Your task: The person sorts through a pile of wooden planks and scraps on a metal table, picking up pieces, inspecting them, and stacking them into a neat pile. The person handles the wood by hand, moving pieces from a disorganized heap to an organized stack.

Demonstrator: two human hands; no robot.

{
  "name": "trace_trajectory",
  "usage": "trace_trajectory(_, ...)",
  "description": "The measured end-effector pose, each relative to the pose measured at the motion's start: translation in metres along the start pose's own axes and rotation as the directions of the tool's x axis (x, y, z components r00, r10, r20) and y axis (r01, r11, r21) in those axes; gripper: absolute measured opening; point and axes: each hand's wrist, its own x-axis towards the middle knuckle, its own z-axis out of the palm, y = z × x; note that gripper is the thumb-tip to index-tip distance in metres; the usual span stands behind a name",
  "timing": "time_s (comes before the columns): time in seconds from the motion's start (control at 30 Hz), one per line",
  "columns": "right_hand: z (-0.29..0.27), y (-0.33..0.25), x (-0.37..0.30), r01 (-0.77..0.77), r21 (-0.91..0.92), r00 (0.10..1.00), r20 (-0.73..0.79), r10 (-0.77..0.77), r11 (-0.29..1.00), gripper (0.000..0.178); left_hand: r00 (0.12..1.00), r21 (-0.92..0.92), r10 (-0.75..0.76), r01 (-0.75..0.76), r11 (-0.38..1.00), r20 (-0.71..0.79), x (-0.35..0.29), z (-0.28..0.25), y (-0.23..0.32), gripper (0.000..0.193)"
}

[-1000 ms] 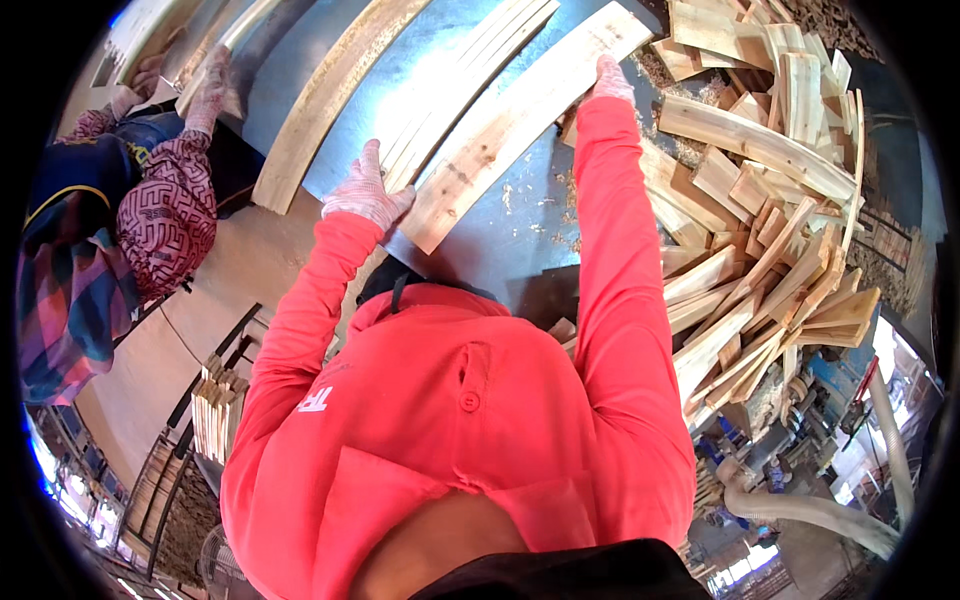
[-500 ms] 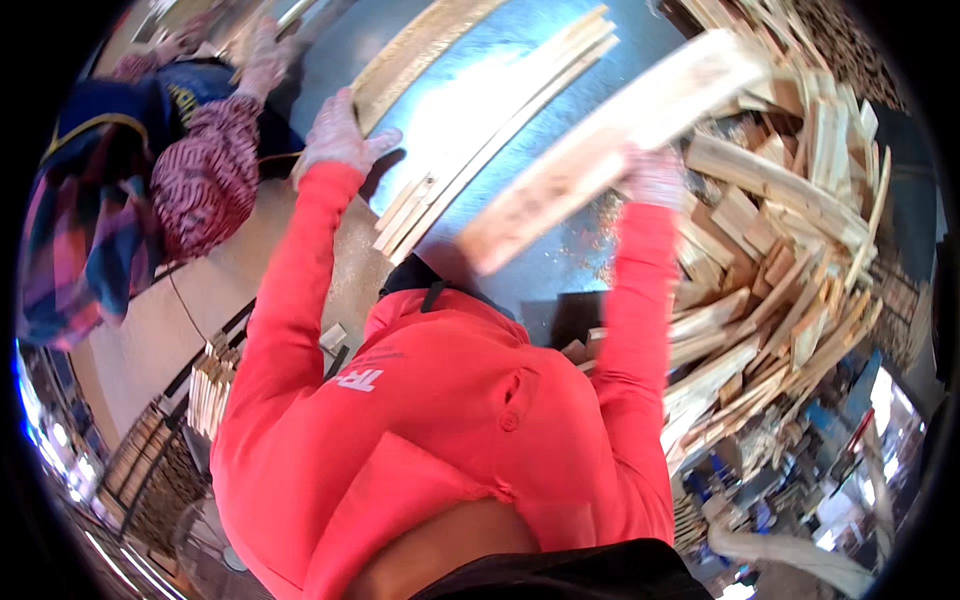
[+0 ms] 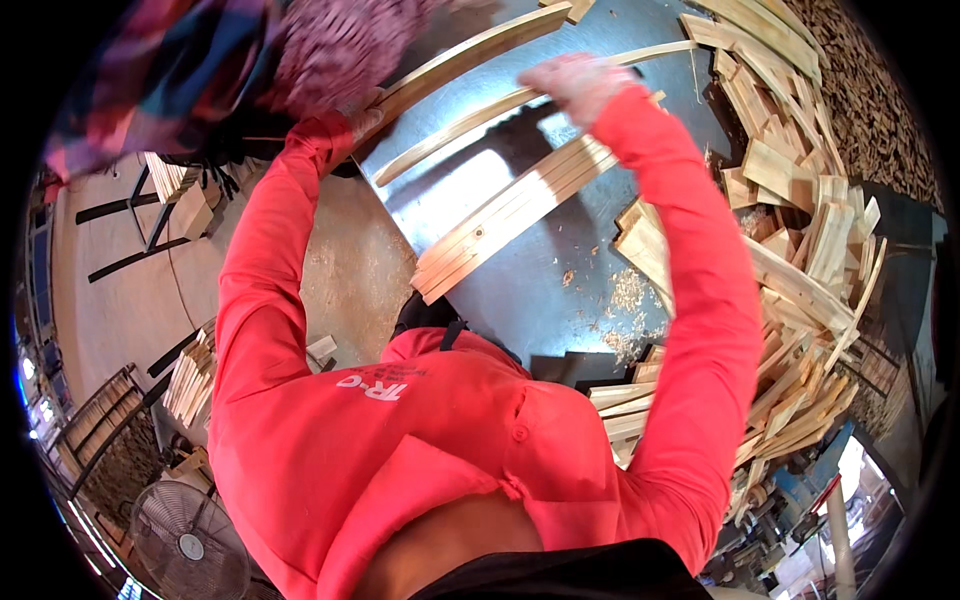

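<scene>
My left hand (image 3: 361, 113), in a pale glove, is closed on the near end of a long wooden plank (image 3: 460, 58) at the table's left edge. The sleeve and the plank partly hide its fingers. My right hand (image 3: 578, 86), also gloved, reaches over the metal table (image 3: 520, 290) and is closed around the middle of a thin wooden strip (image 3: 450, 134). That strip runs slantwise between the plank and several strips (image 3: 505, 222) lying side by side nearer to me. My right wrist hangs above the far end of these strips.
A co-worker's patterned sleeve (image 3: 340, 50) is close beside my left hand. Offcuts (image 3: 785, 180) are heaped along the table's right side, with wood shavings (image 3: 628, 295) before them. A standing fan (image 3: 190, 545) is at lower left.
My right hand has let go of a wide board and moved left and away from me onto the strip. My left hand, spread before, has closed on the plank. The co-worker has come closer.
</scene>
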Motion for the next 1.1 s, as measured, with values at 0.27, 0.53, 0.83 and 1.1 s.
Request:
trace_trajectory(0.27,0.099,-0.064,0.118,0.057,-0.006,0.998,0.025,-0.057,0.998,0.035,0.981,0.413,-0.165,0.108,0.904,0.104,0.023,-0.013,0.010,0.047)
trace_trajectory(0.53,0.087,-0.066,0.126,0.026,-0.112,0.993,0.117,-0.013,0.993,0.042,0.848,-0.103,-0.425,0.477,0.873,0.317,0.027,-0.022,-0.004,0.077)
trace_trajectory(0.83,0.087,-0.038,-0.030,-0.049,0.462,0.534,-0.737,0.414,0.885,0.037,0.964,0.579,-0.264,0.193,0.792,0.040,-0.016,0.010,0.050,0.053)
trace_trajectory(1.1,0.225,-0.001,-0.331,-0.913,0.064,0.402,0.319,0.858,0.403,0.134,0.838,0.438,0.287,-0.065,0.897,-0.463,-0.046,0.050,0.122,0.063)
